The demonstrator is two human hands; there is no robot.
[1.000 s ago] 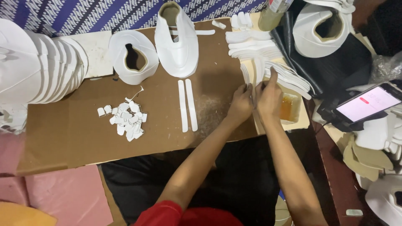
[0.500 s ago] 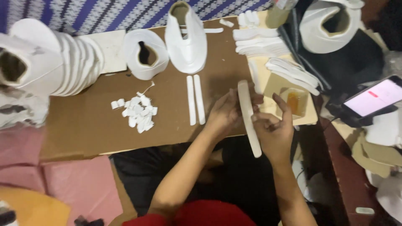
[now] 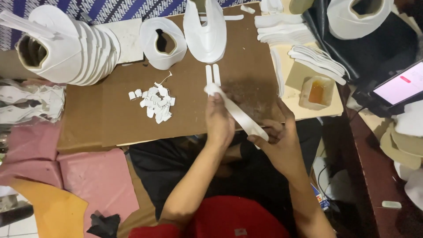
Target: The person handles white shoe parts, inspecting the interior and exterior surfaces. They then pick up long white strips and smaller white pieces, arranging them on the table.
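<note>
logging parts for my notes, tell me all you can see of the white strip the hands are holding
The white strip is long, narrow and flat, apparently thin leather or foam. It runs diagonally over the near edge of the brown cardboard board. The left hand pinches its upper end, which curls over slightly; the right hand holds its lower end. It is lifted off the board, and two similar strips lie just beyond it.

My left hand [image 3: 219, 120] is raised, fingers curled and pinched shut at the top. My right hand [image 3: 276, 137] sits lower and just beside it, thumb and fingers closed, both forearms angled inward from below.
</note>
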